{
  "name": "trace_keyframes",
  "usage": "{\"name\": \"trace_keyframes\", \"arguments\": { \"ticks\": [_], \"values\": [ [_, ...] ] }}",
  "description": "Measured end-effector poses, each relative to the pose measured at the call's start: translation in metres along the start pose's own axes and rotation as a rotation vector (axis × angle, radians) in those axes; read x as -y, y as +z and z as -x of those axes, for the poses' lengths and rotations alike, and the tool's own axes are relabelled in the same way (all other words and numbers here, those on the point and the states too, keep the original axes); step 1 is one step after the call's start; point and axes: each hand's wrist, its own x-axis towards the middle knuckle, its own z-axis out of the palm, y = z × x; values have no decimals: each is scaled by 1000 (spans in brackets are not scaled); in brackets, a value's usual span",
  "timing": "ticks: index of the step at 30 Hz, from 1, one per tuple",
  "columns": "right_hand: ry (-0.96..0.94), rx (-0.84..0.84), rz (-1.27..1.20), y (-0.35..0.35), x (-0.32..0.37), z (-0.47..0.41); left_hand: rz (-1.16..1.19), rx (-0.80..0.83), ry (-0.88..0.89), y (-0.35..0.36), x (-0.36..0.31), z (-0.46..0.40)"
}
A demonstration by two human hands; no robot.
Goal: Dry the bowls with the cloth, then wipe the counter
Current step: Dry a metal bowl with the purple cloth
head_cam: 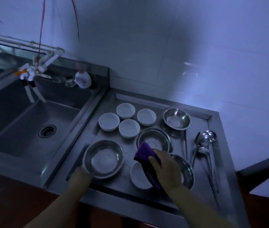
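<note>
My right hand (165, 170) grips a purple cloth (144, 153) above the counter, over a white bowl (138, 176) and a steel bowl (185, 171) at the front. My left hand (81, 176) holds the near rim of a wide steel bowl (103, 158); its fingers are hidden under the bowl. Another steel bowl (154, 140) lies just beyond the cloth, and a deeper one (176, 118) stands at the back right. Several small white bowls (125, 110) cluster at the back of the steel counter (125, 183).
A deep steel sink (36, 119) with a drain lies to the left, a tap (30, 74) above it. A soap bottle (83, 78) stands on the ledge behind. Ladles and spoons (204, 142) lie along the counter's right side. The tiled wall is behind.
</note>
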Motion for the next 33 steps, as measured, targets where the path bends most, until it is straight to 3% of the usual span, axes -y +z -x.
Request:
{"name": "trace_keyframes", "arguments": {
  "ticks": [6, 12, 15, 20, 24, 33],
  "values": [
    [151, -91, 61, 19, 27, 2, 320, 154, -154, -17, -17, -32],
    [209, -185, 139, 47, 69, 8, 330, 302, -156, -40, -29, -51],
    [271, -188, 86, 62, 87, 13, 207, 363, 42, -61, -40, -49],
    [349, -242, 82, 75, 110, 23, 1, 284, 485, -97, -81, -33],
    [403, -303, 118, 69, 120, 31, 79, 304, 623, -113, -110, -17],
    [50, -361, 262, 27, 142, 1, 116, 180, 922, -127, -149, 16]
  ]
}}
